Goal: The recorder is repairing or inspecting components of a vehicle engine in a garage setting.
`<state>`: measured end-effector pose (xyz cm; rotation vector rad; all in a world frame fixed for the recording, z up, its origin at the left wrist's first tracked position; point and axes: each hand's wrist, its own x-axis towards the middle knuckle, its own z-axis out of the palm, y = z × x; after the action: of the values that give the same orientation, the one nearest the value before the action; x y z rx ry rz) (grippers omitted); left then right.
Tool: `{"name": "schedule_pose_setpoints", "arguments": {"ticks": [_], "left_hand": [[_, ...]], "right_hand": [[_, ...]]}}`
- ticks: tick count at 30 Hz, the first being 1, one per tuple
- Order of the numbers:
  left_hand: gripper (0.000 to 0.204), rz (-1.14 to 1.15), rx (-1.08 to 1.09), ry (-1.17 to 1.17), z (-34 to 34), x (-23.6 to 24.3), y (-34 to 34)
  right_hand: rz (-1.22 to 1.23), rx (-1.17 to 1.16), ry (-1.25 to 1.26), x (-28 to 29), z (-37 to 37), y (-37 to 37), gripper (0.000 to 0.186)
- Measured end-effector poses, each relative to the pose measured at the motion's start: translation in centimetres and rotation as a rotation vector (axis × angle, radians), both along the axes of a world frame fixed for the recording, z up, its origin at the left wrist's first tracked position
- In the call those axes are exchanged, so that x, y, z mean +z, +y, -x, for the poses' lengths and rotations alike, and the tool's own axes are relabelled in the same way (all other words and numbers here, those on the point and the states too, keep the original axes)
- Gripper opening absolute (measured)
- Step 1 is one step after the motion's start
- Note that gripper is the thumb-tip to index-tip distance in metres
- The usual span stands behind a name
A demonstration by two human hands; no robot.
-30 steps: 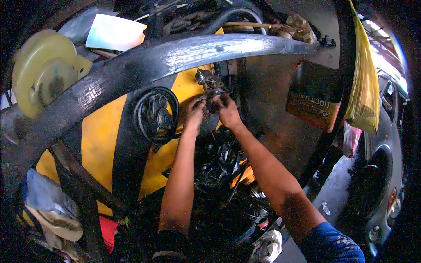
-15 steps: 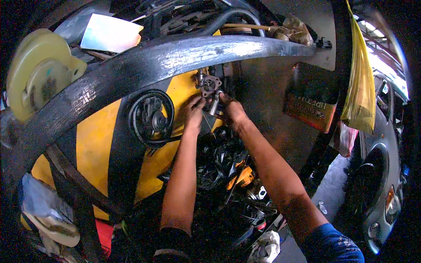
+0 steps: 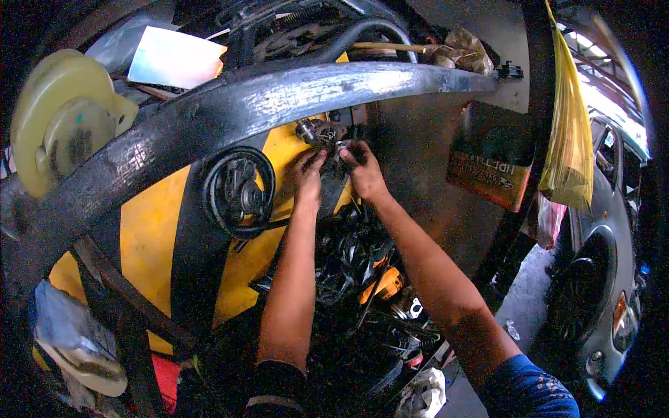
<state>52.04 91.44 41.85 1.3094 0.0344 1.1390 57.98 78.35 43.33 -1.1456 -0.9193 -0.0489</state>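
In front of me, below the thick dark bar, both hands are at a small grey metal part with a flange (image 3: 323,133); a round stub points to its left. My left hand (image 3: 308,180) has its fingers closed around the part's lower left side. My right hand (image 3: 364,171) pinches the part's lower right side with thumb and fingers, near a small shiny spot. The fingers hide most of the lower portion, so its exact kind is unclear.
A dark curved bar (image 3: 279,94) crosses above my hands. Behind them is a yellow-and-black striped panel (image 3: 150,240) with a coiled black hose (image 3: 211,188). Black plastic and an orange-yellow object (image 3: 385,285) lie below. A yellow bag (image 3: 568,153) and grey car (image 3: 603,279) are at right.
The metal part has turned: its flanged face no longer points at me, and its stub now points left. The bright cylinder is hidden. My right hand has closed in toward it.
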Motion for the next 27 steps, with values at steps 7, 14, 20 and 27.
{"name": "schedule_pose_setpoints", "arguments": {"ticks": [7, 14, 20, 27], "left_hand": [[0.033, -0.007, 0.057, 0.068, -0.5, 0.2, -0.5], [0.033, 0.048, 0.002, 0.141, -0.3, -0.4, 1.8], [0.025, 0.077, -0.027, 0.143, 0.6, 0.5, 0.1], [0.025, -0.224, 0.291, 0.063, 4.6, -0.2, -2.5]], "right_hand": [[-0.148, 0.035, 0.105, -1.0, -3.1, 0.5, 0.037], [-0.174, 0.471, 0.52, -1.4, -1.0, -2.8, 0.03], [-0.209, 0.609, 0.531, -1.9, 0.9, -5.6, 0.032], [-0.184, 0.619, 0.478, -3.2, 2.0, -6.7, 0.03]]}}
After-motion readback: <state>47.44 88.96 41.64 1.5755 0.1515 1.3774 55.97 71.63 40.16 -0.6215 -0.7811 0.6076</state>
